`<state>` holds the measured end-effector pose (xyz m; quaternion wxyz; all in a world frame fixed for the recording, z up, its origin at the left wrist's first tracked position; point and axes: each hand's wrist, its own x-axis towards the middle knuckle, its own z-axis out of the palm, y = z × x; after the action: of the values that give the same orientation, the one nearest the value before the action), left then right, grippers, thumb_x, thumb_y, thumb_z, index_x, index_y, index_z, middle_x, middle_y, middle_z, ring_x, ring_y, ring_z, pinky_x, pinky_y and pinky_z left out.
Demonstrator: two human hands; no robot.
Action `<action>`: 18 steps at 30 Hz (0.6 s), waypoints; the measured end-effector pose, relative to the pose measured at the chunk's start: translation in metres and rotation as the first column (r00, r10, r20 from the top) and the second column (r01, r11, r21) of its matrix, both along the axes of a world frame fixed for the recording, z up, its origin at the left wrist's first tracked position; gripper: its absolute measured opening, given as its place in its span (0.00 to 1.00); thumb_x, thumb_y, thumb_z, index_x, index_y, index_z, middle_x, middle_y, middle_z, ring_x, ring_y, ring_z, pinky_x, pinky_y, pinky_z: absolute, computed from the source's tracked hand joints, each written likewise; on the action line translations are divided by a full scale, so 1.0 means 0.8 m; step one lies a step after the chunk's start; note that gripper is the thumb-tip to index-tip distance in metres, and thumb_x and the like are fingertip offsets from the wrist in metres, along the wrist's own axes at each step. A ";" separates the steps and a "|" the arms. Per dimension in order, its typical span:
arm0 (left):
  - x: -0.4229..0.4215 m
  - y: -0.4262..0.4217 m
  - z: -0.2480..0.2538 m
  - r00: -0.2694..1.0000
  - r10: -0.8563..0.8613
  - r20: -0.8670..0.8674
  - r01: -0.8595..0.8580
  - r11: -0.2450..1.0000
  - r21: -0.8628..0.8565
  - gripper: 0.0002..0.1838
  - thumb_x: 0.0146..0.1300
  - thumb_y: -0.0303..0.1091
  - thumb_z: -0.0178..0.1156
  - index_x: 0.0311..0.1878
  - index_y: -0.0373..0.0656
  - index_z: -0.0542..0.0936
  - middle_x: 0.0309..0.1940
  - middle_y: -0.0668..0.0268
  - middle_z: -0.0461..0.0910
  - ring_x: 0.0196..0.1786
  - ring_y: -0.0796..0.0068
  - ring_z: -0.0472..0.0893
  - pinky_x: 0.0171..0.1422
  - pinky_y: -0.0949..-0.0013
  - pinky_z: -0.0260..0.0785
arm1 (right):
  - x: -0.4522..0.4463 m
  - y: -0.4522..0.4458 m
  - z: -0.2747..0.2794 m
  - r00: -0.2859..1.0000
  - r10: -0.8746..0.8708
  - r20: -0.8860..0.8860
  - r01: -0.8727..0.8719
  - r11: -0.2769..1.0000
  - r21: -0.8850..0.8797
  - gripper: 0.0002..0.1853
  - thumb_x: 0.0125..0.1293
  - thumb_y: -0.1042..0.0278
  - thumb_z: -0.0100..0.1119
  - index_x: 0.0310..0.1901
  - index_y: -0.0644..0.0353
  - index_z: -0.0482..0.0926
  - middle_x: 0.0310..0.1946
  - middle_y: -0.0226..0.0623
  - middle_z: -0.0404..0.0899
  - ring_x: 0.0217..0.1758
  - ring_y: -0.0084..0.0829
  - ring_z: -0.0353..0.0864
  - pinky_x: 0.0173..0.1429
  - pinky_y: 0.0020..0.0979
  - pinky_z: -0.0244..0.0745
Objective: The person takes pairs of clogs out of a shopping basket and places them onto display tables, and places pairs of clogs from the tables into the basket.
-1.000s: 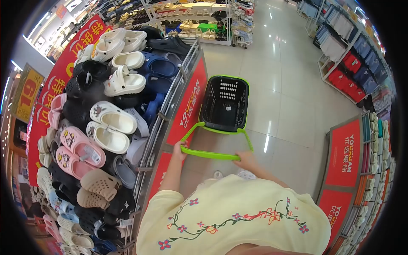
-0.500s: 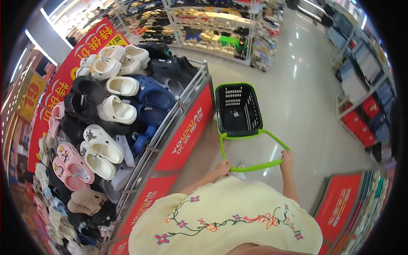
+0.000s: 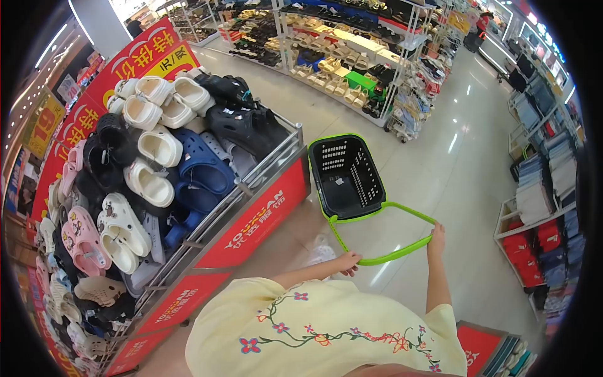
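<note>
Since half a second ago, the black basket [image 3: 364, 176] has advanced along the shoe bin [image 3: 254, 217] and is now just beside its far corner. Both hands clasp the basket's green handle [image 3: 399, 254]: the left hand [image 3: 347, 262] curls on the end nearer the bin, the right hand [image 3: 436, 240] on the end farther from it.
</note>
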<state>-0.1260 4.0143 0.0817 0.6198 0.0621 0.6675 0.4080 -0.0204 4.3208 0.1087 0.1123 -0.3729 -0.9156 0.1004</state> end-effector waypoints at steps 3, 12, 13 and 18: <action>-0.031 0.044 -0.001 0.998 -0.021 0.058 0.020 1.000 0.014 0.25 0.56 0.57 0.45 0.48 0.48 0.66 0.31 0.63 0.75 0.22 0.75 0.77 0.27 0.72 0.69 | -0.042 0.052 0.001 0.999 0.005 0.053 -0.006 1.000 0.021 0.12 0.60 0.72 0.42 0.47 0.55 0.67 0.43 0.45 0.69 0.40 0.46 0.73 0.38 0.42 0.70; -0.184 0.164 -0.065 0.894 -0.316 -0.318 0.437 0.774 0.458 0.31 0.54 0.57 0.51 0.51 0.39 0.71 0.34 0.61 0.75 0.33 0.72 0.75 0.36 0.68 0.68 | -0.228 0.184 0.016 0.975 0.211 0.067 -0.216 0.974 0.067 0.04 0.58 0.72 0.43 0.36 0.58 0.67 0.34 0.44 0.70 0.33 0.48 0.74 0.33 0.43 0.69; -0.203 0.175 -0.052 0.928 -0.347 -0.134 0.371 0.847 0.381 0.31 0.53 0.56 0.52 0.51 0.39 0.71 0.34 0.61 0.76 0.34 0.71 0.75 0.37 0.68 0.68 | -0.250 0.192 0.021 0.974 0.220 0.061 -0.224 0.973 0.061 0.04 0.58 0.72 0.44 0.36 0.58 0.66 0.34 0.44 0.70 0.33 0.48 0.74 0.33 0.43 0.69; -0.282 0.198 0.017 0.905 -0.394 -0.159 0.414 0.902 0.120 0.35 0.44 0.56 0.61 0.50 0.39 0.71 0.35 0.61 0.76 0.38 0.71 0.75 0.43 0.69 0.66 | -0.349 0.222 0.027 0.963 0.265 0.050 -0.268 0.962 0.057 0.04 0.58 0.72 0.44 0.34 0.58 0.67 0.34 0.45 0.70 0.32 0.49 0.73 0.32 0.44 0.69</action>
<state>-0.3513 4.1727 0.0951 0.6395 0.2726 0.6463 0.3147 -0.2997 4.4981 0.1304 0.0906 -0.2447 -0.9622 0.0776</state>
